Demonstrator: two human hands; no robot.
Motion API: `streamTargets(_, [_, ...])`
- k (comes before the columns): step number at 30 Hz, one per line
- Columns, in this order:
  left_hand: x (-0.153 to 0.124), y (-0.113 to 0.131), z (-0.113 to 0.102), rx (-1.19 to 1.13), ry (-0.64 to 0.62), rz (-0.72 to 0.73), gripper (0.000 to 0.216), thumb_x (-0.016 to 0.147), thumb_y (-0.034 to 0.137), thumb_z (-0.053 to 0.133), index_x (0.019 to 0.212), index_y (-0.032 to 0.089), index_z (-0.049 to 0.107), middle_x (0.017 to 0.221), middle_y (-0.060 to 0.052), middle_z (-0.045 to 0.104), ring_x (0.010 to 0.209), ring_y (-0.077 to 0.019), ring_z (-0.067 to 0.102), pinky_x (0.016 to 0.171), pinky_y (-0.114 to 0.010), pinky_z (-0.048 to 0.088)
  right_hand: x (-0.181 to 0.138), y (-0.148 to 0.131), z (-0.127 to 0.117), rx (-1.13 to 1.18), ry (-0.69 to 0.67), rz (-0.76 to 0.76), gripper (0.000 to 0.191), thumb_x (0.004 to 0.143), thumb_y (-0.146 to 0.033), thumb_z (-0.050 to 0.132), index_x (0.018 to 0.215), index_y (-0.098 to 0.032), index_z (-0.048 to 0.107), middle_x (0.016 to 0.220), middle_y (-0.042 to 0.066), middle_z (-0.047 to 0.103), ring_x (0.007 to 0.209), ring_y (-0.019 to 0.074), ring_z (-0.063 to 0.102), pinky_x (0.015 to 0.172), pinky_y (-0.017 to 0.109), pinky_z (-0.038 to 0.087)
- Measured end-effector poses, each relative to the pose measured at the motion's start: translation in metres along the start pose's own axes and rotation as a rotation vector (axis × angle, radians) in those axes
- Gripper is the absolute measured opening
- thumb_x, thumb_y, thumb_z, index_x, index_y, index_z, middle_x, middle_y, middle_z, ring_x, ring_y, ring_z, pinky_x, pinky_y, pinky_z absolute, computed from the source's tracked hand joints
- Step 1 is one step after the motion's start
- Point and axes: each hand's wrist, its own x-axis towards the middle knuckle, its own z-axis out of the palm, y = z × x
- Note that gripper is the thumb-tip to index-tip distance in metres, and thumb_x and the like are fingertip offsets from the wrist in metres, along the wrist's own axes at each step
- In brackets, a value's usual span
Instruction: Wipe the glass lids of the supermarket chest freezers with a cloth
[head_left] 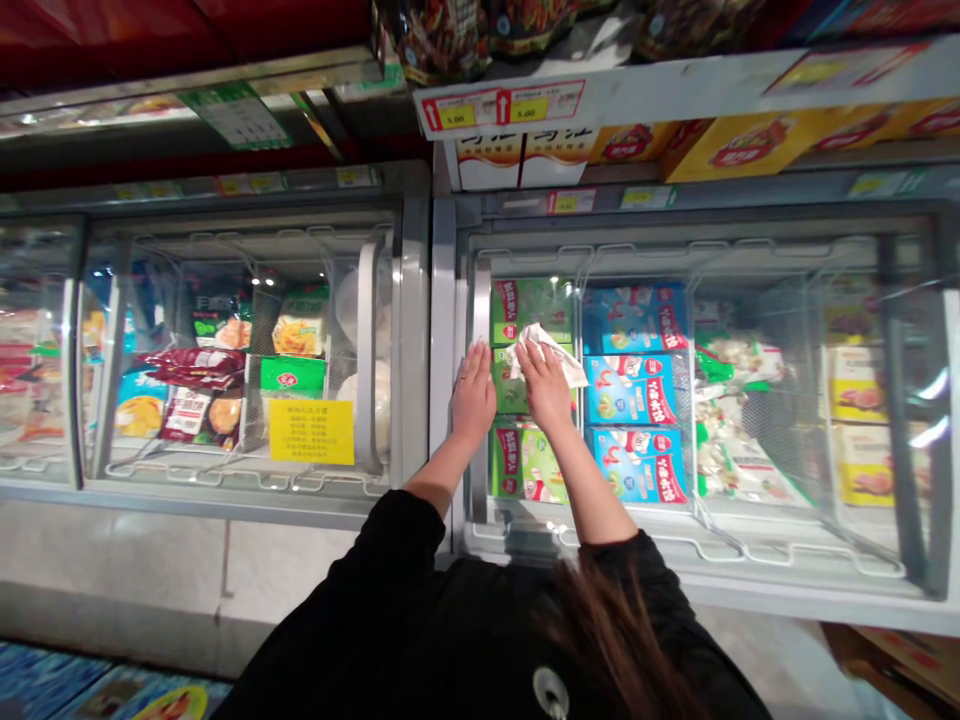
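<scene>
My right hand (541, 385) holds a crumpled white cloth (568, 366) against the sliding glass lid (637, 265) of a chest freezer, its fingers laid over the cloth. My left hand (473, 395) rests with stretched fingers on the lid's left edge, beside the pale handle strip (478, 480), and holds nothing. Beneath the glass, green boxes (525, 465) lie under both hands. Blue boxes (634, 390) are stacked just right of the cloth.
Another glass-lidded freezer (412, 330) stands at the left, with a yellow notice (311, 432) on its glass. Bagged food (739, 430) and yellow boxes (861, 465) lie farther right. A shelf edge with price tags (499, 105) runs above. Patterned blue packs (45, 680) sit at lower left.
</scene>
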Motion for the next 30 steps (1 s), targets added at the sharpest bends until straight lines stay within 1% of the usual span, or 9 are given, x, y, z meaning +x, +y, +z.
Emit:
streamTargets(4, [0.001, 0.000, 0.000, 0.010, -0.016, -0.009, 0.049, 0.080, 0.007, 0.026, 0.127, 0.016, 0.018, 0.134, 0.001, 0.009, 0.122, -0.0132, 0.004, 0.104, -0.032, 0.012, 0.030, -0.016, 0.002, 0.027, -0.004, -0.044, 0.055, 0.074, -0.008, 0.031, 0.127, -0.020, 0.022, 0.133, 0.000, 0.019, 0.122, 0.0179, 0.008, 0.099, 0.042, 0.015])
streamTargets(8, [0.002, 0.001, -0.003, 0.030, -0.036, -0.023, 0.049, 0.079, 0.007, 0.026, 0.127, 0.017, 0.019, 0.134, 0.001, 0.010, 0.122, -0.0125, 0.005, 0.105, -0.031, 0.013, 0.011, -0.023, 0.000, 0.043, -0.082, -0.101, 0.055, 0.074, -0.008, 0.032, 0.126, -0.022, 0.023, 0.133, -0.002, 0.020, 0.122, 0.0161, 0.010, 0.100, 0.040, 0.016])
streamTargets(11, [0.002, 0.002, -0.004, 0.048, -0.045, -0.034, 0.050, 0.080, 0.008, 0.024, 0.128, 0.019, 0.017, 0.134, 0.002, 0.011, 0.122, -0.0123, 0.005, 0.105, -0.030, 0.014, -0.008, -0.016, -0.004, 0.035, -0.110, -0.097, 0.057, 0.073, -0.005, 0.032, 0.125, -0.026, 0.025, 0.132, -0.005, 0.020, 0.122, 0.0155, 0.010, 0.100, 0.039, 0.017])
streamTargets(13, [0.003, 0.003, -0.005, 0.065, -0.051, -0.033, 0.051, 0.080, 0.009, 0.024, 0.128, 0.020, 0.016, 0.134, 0.002, 0.012, 0.122, -0.0128, 0.005, 0.105, -0.031, 0.015, -0.008, -0.011, -0.006, 0.031, -0.102, -0.072, 0.058, 0.073, -0.004, 0.032, 0.125, -0.027, 0.025, 0.132, -0.005, 0.021, 0.122, 0.0162, 0.010, 0.100, 0.039, 0.017])
streamTargets(18, [0.004, 0.005, -0.006, 0.123, -0.037, -0.019, 0.053, 0.079, 0.008, 0.025, 0.129, 0.020, 0.013, 0.134, 0.000, 0.013, 0.121, -0.0143, 0.005, 0.104, -0.035, 0.014, 0.031, -0.015, -0.005, 0.025, -0.021, -0.019, 0.059, 0.072, -0.005, 0.033, 0.127, -0.022, 0.021, 0.133, -0.001, 0.020, 0.122, 0.0188, 0.009, 0.098, 0.044, 0.016])
streamTargets(21, [0.004, 0.008, -0.009, 0.131, -0.061, -0.024, 0.052, 0.079, 0.009, 0.025, 0.129, 0.018, 0.016, 0.133, -0.001, 0.013, 0.121, -0.0146, 0.005, 0.104, -0.034, 0.014, 0.046, -0.020, -0.004, 0.019, -0.017, -0.078, 0.057, 0.072, -0.007, 0.033, 0.126, -0.021, 0.023, 0.133, -0.001, 0.021, 0.122, 0.0180, 0.009, 0.099, 0.042, 0.015])
streamTargets(25, [0.008, 0.010, -0.013, 0.151, -0.059, -0.007, 0.050, 0.079, 0.009, 0.025, 0.128, 0.016, 0.019, 0.133, -0.002, 0.013, 0.121, -0.0138, 0.005, 0.105, -0.031, 0.013, 0.026, -0.011, -0.007, 0.013, -0.058, -0.162, 0.055, 0.073, -0.007, 0.033, 0.124, -0.025, 0.028, 0.131, -0.004, 0.024, 0.122, 0.0152, 0.011, 0.099, 0.038, 0.018])
streamTargets(28, [0.023, 0.012, -0.016, 0.150, -0.037, 0.015, 0.050, 0.079, 0.009, 0.026, 0.128, 0.014, 0.020, 0.133, -0.003, 0.014, 0.122, -0.0142, 0.005, 0.105, -0.031, 0.013, 0.008, 0.002, -0.010, -0.008, -0.046, -0.109, 0.058, 0.071, -0.004, 0.032, 0.124, -0.027, 0.028, 0.131, -0.004, 0.025, 0.121, 0.0152, 0.014, 0.099, 0.037, 0.020])
streamTargets(30, [0.038, 0.014, -0.017, 0.137, -0.022, 0.028, 0.050, 0.079, 0.009, 0.026, 0.128, 0.013, 0.018, 0.133, -0.004, 0.015, 0.122, -0.0143, 0.005, 0.104, -0.032, 0.013, 0.009, 0.008, -0.011, -0.017, -0.018, -0.062, 0.059, 0.071, -0.003, 0.032, 0.124, -0.027, 0.027, 0.131, -0.003, 0.025, 0.121, 0.0163, 0.015, 0.098, 0.039, 0.021])
